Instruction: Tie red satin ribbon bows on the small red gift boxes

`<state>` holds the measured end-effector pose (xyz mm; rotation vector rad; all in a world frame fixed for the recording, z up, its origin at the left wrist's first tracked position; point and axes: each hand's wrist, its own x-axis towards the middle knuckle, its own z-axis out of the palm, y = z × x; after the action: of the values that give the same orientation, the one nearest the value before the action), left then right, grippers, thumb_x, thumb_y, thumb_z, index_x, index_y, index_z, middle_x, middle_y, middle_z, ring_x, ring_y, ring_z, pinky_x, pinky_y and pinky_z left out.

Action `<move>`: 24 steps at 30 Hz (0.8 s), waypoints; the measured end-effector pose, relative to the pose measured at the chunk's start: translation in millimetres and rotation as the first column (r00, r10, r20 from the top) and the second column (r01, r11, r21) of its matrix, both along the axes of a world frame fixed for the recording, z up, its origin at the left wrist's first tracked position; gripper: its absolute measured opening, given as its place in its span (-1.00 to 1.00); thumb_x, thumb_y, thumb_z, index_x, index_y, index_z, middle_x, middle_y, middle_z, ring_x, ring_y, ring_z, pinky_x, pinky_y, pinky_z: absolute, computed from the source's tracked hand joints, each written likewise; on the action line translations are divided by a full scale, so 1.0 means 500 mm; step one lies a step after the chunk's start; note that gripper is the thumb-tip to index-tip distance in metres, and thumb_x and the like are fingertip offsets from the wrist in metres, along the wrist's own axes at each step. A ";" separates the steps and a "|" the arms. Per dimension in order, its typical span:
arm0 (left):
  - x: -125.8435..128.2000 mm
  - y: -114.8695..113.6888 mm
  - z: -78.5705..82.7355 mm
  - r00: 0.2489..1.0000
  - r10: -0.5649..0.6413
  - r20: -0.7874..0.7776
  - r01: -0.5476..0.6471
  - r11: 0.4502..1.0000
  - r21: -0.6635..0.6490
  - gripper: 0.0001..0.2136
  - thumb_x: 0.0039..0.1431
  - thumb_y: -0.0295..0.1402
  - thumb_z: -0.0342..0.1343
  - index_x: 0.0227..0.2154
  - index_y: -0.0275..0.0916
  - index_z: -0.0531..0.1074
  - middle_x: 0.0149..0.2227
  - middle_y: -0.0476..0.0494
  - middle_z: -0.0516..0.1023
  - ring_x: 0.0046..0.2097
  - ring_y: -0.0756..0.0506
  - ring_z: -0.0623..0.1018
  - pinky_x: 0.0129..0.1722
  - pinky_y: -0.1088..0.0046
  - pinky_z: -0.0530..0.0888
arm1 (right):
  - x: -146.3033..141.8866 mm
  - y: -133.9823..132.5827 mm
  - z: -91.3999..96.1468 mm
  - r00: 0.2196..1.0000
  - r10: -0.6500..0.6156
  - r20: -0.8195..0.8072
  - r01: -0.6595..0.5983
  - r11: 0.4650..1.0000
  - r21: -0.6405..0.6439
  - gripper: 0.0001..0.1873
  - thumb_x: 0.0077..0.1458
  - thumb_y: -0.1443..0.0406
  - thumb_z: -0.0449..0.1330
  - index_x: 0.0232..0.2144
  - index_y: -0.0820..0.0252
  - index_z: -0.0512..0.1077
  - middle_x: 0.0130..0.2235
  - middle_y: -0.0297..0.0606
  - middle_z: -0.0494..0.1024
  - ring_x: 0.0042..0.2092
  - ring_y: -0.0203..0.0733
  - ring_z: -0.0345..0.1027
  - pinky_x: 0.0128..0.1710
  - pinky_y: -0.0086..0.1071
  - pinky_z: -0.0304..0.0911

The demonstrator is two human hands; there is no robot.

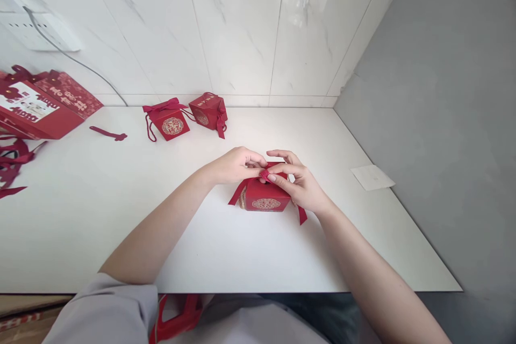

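Far left on my feed, a tangle of loose ribbons (16,164) lies by the view's edge, and behind it sits a large red package (66,118), partly cut off, with a white label (28,101). Above, a white socket (60,37) on the tiled wall (234,21), a thin cable (91,69) sweeping across it and down to the back of the table (193,258). Next along, a slim red strip (105,133) lying flat! Then two small boxes near the wall: the first box (175,128) wears a bow (167,104) and shows me its gold medallion; just beside it, the second box (207,116) stands turned, ribbon down its right side. Now the busy spot: my left hand (234,165) reaches in, fingers bent at the red ribbon (264,174), but they're partly hidden, so I can't tell whether they grip or merely touch. Right between the hands, on the table right of centre, sits the red box (268,192), medallion toward me, tan cord (242,198) at its left, ribbon tails out both sides. And my right hand (303,185): thumb and index pinching that ribbon over the box's top, another finger lifted clear! Well off to the right, a white paper (373,177) lies at the table's edge, beside a grey surface (443,118).
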<state>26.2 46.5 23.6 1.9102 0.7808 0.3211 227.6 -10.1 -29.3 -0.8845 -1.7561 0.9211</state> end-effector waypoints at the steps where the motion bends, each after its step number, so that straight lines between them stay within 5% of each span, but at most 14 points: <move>1: 0.000 0.001 -0.001 1.000 -0.009 -0.001 0.009 1.000 0.003 -0.84 0.18 -0.33 0.12 -0.31 -0.28 0.56 -0.31 -0.13 0.62 -0.23 -0.07 0.57 -0.20 0.43 0.45 | -0.003 0.000 -0.001 1.000 0.001 -0.006 -0.001 1.000 0.001 -0.85 0.22 0.22 0.20 -0.26 -0.11 0.59 0.00 -0.26 0.48 0.30 -0.06 0.08 0.26 -0.06 0.12; 15: -0.008 -0.002 0.019 0.994 -0.055 -0.095 0.066 0.990 0.121 -0.81 0.07 -0.24 0.23 -0.35 -0.27 0.55 -0.46 0.00 0.47 -0.40 0.01 0.41 -0.39 0.49 0.33 | -0.006 0.004 -0.017 0.999 -0.049 0.000 0.049 0.998 -0.045 -0.82 0.22 0.24 0.19 -0.17 -0.11 0.56 0.16 -0.26 0.33 0.28 -0.07 0.15 0.25 -0.09 0.15; 24: 0.001 -0.002 0.010 0.998 -0.007 -0.056 0.011 0.997 0.073 -0.78 0.18 -0.26 0.13 -0.42 -0.29 0.58 -0.39 -0.09 0.61 -0.33 -0.03 0.52 -0.32 0.48 0.40 | 0.001 -0.001 0.000 0.998 -0.064 -0.015 0.063 0.994 -0.085 -0.80 0.07 0.21 0.32 -0.20 0.00 0.49 0.15 -0.21 0.34 0.20 -0.06 0.26 0.15 -0.14 0.25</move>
<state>26.9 45.7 28.7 1.9982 0.8068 0.2960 227.9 -10.7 -29.6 -0.9785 -1.6745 0.9648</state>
